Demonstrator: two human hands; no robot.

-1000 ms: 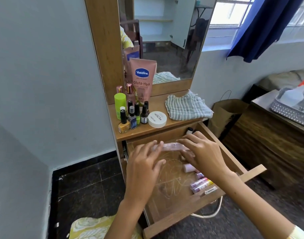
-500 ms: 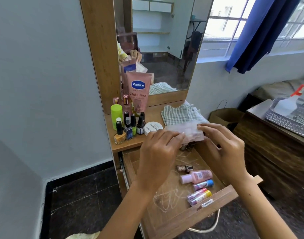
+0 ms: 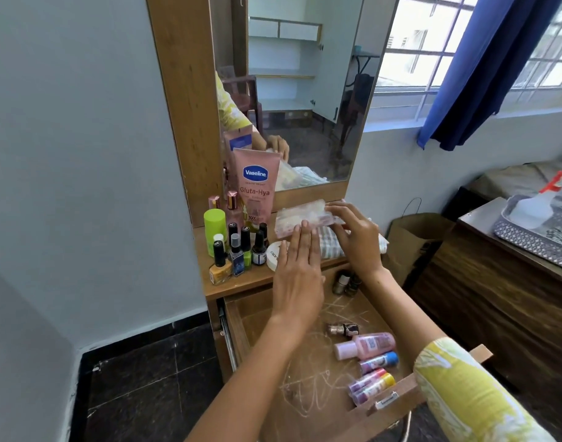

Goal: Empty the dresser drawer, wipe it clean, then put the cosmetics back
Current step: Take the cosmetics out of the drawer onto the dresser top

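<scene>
The wooden dresser drawer [image 3: 238,327] stands pulled out, its bottom marked with chalky scribbles. Inside lie a pink bottle [image 3: 365,345], several small tubes [image 3: 370,382] and a nail polish bottle [image 3: 342,329]; two dark bottles [image 3: 346,282] stand at the back. My right hand [image 3: 356,234] holds a clear plastic pouch [image 3: 300,215] over the dresser top [image 3: 241,282]. My left hand [image 3: 300,269] is flat with its fingers against the pouch's lower edge. A striped cloth [image 3: 332,245] lies under the hands.
A pink Vaseline tube [image 3: 257,186], a green bottle [image 3: 215,224], several nail polish bottles [image 3: 238,250] and a white jar [image 3: 275,256] crowd the dresser top's left half. A mirror [image 3: 305,90] rises behind. A brown paper bag [image 3: 413,237] and a dark wooden cabinet [image 3: 496,282] stand to the right.
Both hands lifted the clear pouch out of the drawer and carried it up over the dresser top. The view tilted upward with them.
</scene>
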